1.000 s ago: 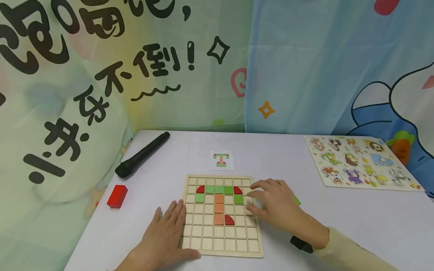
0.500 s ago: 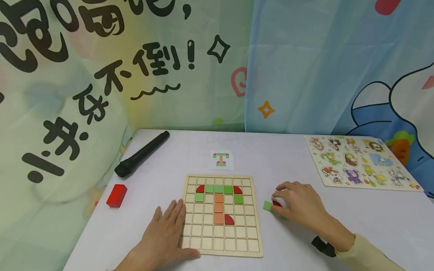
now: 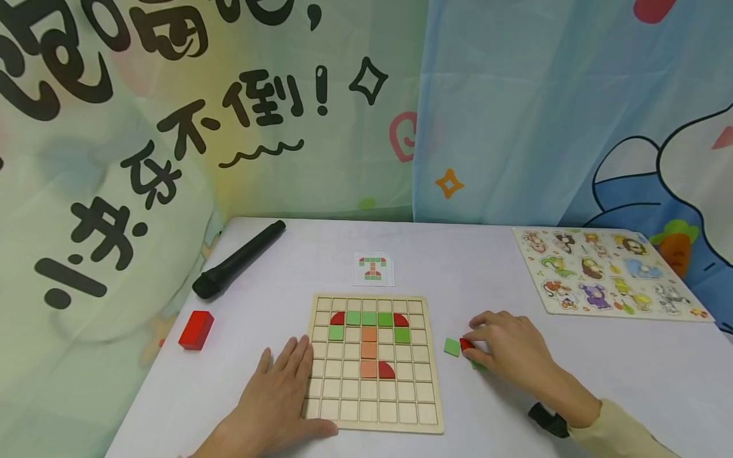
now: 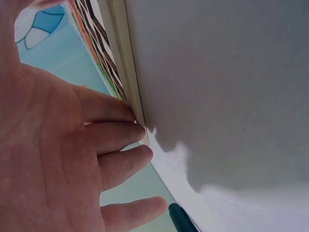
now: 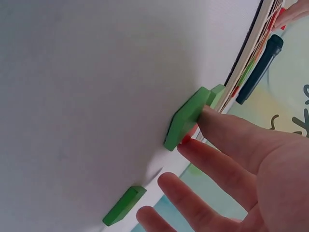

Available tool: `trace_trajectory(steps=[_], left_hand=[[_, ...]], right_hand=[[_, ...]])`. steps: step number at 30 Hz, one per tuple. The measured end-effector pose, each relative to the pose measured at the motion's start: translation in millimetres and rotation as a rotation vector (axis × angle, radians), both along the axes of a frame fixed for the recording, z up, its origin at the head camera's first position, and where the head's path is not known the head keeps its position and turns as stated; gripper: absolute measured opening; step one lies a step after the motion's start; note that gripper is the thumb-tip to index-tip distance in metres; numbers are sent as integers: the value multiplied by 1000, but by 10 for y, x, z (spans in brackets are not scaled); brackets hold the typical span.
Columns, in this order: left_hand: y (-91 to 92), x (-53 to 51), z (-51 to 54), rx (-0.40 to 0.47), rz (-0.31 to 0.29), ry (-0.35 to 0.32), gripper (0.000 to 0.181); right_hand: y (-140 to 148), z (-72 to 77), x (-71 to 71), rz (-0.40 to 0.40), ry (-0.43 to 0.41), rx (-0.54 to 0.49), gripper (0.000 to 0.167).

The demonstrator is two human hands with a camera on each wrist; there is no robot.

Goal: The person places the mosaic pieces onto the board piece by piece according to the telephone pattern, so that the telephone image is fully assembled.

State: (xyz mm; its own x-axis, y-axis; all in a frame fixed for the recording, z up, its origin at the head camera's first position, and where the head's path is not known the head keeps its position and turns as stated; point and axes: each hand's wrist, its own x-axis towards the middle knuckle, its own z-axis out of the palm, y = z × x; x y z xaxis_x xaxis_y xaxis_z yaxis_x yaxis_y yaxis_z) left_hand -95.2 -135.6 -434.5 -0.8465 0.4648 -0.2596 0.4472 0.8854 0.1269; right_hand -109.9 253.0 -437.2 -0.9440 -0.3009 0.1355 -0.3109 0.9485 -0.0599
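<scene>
A wooden grid board (image 3: 351,407) lies on the table, bearing green and orange square tiles and red quarter-circle tiles. Straight fingers of my left hand (image 3: 275,397) rest along its left edge, thumb at the near-left corner; the left wrist view shows them touching the board's side (image 4: 126,58). To the right of the board, my right hand (image 3: 512,350) pinches a red quarter-circle tile (image 3: 466,344) between thumb and index finger. A green square tile (image 3: 452,346) lies beside it. Another green tile (image 5: 186,118) sits by the thumb, and a third (image 5: 124,205) lies apart below the fingers.
A small pattern card (image 3: 373,270) lies behind the board. A black microphone-shaped object (image 3: 237,261) and a red block (image 3: 196,330) are at the left. An animal puzzle board (image 3: 607,273) occupies the back right. Printed curtains hang behind the table.
My right hand has moved right, from the board's edge to the loose tiles, and now holds the red quarter-circle tile, which has turned slightly. My left hand has stayed put.
</scene>
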Motion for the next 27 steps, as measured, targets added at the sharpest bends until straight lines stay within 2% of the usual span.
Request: trace_trajectory(steps=[11, 18, 22, 27], left_hand=[[-3, 8, -13, 9, 4, -8, 126], [-7, 13, -11, 9, 2, -7, 127], [-6, 6, -7, 11, 2, -11, 126], [-2, 0, -3, 13, 4, -14, 126]], right_hand=[[-37, -27, 20, -9, 19, -19, 16], [-61, 36, 6, -17, 54, -25, 20], [-174, 125, -20, 20, 89, -44, 20], [-447, 205, -64, 103, 122, -53, 21]])
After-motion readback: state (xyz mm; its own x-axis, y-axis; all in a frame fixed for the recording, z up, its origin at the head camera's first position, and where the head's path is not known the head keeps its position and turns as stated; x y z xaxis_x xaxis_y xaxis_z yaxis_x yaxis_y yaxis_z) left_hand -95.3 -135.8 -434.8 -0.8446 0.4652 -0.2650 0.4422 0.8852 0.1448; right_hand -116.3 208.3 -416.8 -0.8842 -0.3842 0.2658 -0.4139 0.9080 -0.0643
